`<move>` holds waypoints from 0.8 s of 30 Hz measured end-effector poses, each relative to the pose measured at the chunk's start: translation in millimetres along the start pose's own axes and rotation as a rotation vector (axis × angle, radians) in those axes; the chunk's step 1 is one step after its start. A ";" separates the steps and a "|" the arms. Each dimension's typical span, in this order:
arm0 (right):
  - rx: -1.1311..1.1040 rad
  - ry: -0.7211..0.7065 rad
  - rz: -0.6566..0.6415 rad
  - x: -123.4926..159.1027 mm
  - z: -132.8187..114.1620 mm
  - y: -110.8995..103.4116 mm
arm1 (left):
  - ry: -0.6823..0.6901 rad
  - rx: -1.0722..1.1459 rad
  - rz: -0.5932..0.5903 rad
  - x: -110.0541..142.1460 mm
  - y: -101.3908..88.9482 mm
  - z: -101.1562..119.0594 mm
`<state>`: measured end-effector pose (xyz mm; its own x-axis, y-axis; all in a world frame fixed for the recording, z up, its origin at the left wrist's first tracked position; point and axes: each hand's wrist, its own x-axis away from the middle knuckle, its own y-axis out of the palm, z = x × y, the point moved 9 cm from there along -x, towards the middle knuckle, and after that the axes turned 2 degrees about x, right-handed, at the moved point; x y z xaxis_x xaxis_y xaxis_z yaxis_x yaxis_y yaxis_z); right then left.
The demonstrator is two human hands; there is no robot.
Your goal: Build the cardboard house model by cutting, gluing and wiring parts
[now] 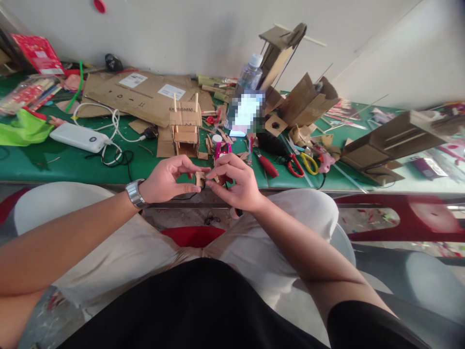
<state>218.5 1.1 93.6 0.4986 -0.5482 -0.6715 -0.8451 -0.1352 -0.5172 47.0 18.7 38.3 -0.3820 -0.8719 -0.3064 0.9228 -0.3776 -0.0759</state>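
Observation:
My left hand (pixel 167 180), with a metal watch on the wrist, pinches a small cardboard piece (pixel 199 179) between thumb and fingers just in front of the table edge. My right hand (pixel 235 182) meets it from the right, fingers pinched on the same piece or on something tiny beside it; I cannot make out which. Both hands hover above my lap. Behind them on the green table (pixel 54 162) stands a small cardboard model with two wooden sticks (pixel 185 127).
On the table lie a white power bank (pixel 79 137) with white cable, flat cardboard sheets (pixel 138 94), a water bottle (pixel 248 77), red pliers (pixel 267 165), yellow-handled scissors (pixel 308 164), cardboard structures (pixel 385 143) and scraps. A red stool (pixel 399 218) stands at right.

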 end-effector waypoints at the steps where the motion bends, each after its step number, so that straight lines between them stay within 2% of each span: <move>1: 0.011 -0.015 0.008 0.0 -1.5 -0.6 | 0.000 -0.001 -0.004 0.0 0.1 -0.2; 24: -0.012 0.017 0.022 -0.9 -3.3 -4.3 | 0.008 -0.107 -0.042 1.4 2.6 0.9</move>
<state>221.0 -0.6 98.2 0.4764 -0.5650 -0.6736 -0.8582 -0.1324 -0.4959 48.8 16.3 38.5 -0.4206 -0.8533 -0.3080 0.9061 -0.3784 -0.1892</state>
